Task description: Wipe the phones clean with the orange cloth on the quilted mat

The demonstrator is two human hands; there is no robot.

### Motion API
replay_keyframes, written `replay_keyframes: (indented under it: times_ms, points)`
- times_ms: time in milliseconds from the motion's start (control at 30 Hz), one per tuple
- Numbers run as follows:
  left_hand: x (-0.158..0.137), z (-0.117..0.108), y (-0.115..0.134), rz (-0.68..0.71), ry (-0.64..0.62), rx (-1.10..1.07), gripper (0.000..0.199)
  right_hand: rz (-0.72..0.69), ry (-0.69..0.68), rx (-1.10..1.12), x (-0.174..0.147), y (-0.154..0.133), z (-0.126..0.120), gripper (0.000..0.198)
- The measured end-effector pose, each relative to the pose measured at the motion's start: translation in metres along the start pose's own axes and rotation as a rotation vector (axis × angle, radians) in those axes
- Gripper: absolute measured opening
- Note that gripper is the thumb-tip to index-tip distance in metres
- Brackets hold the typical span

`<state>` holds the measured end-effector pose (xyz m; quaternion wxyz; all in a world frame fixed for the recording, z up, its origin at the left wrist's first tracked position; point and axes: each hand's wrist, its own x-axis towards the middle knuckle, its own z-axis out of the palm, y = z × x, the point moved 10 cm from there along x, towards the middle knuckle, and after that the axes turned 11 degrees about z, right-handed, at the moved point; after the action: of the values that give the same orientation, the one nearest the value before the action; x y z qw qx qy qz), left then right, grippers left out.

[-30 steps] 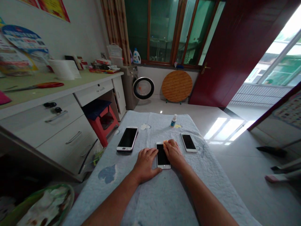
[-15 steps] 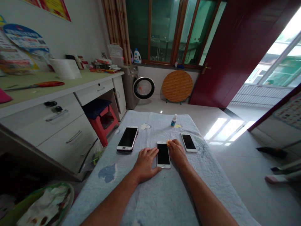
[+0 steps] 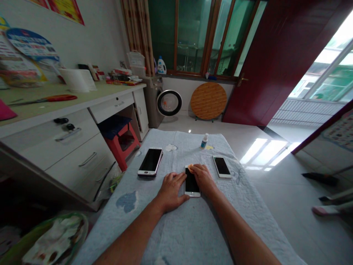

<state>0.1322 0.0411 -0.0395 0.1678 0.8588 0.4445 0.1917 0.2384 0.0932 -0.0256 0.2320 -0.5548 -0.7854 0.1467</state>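
A white smartphone with a dark screen (image 3: 192, 187) lies flat on the cloth-covered table, its home-button end toward me. My left hand (image 3: 172, 191) rests along its left side, fingers stretched out at the edge and thumb near the lower corner. My right hand (image 3: 204, 178) pinches a small orange cloth (image 3: 190, 168) against the top end of the screen. To the right lies a smaller white phone (image 3: 222, 167). On the left, a larger white phone (image 3: 150, 161) sits on top of another flat, dark-edged item. A small spray bottle (image 3: 204, 141) stands upright beyond the phones.
The table has a light blue patterned cover (image 3: 182, 235). Left of it are a desk with drawers (image 3: 74, 154), a red stool (image 3: 124, 141) and a basin (image 3: 82, 224). Behind stand a washing machine with its door open (image 3: 153, 99) and a round wooden tabletop (image 3: 209, 100).
My right hand has slid left with the orange cloth, from the phone's upper right edge onto the top of its screen. My left hand stays in place.
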Motion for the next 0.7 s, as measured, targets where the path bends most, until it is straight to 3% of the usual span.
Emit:
replay_keyframes:
  times_ms: [167, 467, 700]
  points:
    - [-0.001, 0.001, 0.0, 0.011, 0.019, -0.003, 0.076, -0.015, -0.009, -0.051, -0.002, 0.001, 0.002, 0.029]
    - [-0.001, 0.001, -0.003, 0.006, 0.029, -0.014, 0.084, -0.006, -0.027, 0.057, -0.002, -0.002, 0.003, 0.025]
    - [-0.001, 0.006, -0.009, -0.002, 0.029, 0.005, 0.084, -0.136, -0.195, 0.074, -0.017, -0.031, 0.003, 0.023]
